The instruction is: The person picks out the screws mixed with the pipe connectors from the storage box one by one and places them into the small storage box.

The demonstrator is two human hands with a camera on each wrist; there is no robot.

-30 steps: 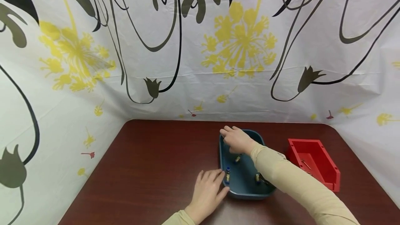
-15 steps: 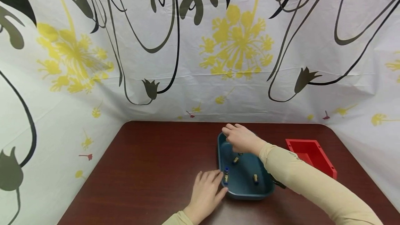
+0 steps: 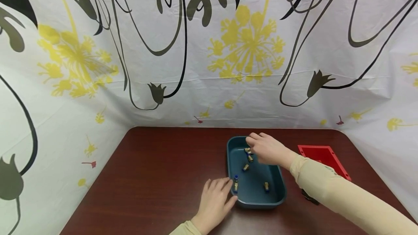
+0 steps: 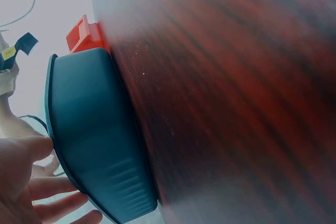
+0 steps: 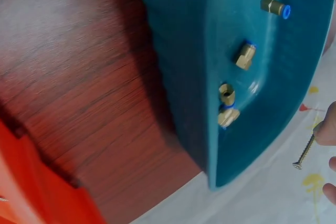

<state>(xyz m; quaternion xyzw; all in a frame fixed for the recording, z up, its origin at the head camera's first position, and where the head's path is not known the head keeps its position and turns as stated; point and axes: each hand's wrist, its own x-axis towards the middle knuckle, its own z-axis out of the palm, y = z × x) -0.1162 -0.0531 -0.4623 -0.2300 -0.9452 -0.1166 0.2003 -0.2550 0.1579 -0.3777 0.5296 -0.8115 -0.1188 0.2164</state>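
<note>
A dark blue tray lies on the dark red table with several brass fittings loose inside. My right hand hovers over the tray's back end, just above two of the fittings. In the right wrist view its fingertips pinch a small screw beyond the tray's rim. My left hand lies flat on the table, its fingers against the tray's front left wall.
A red bin stands to the right of the tray, partly behind my right sleeve. A flowered white sheet closes off the back and both sides. Bare tabletop stretches left of the tray.
My right hand has moved right, from the tray's back left corner to over its back middle, uncovering two fittings there. The left hand has stayed put.
</note>
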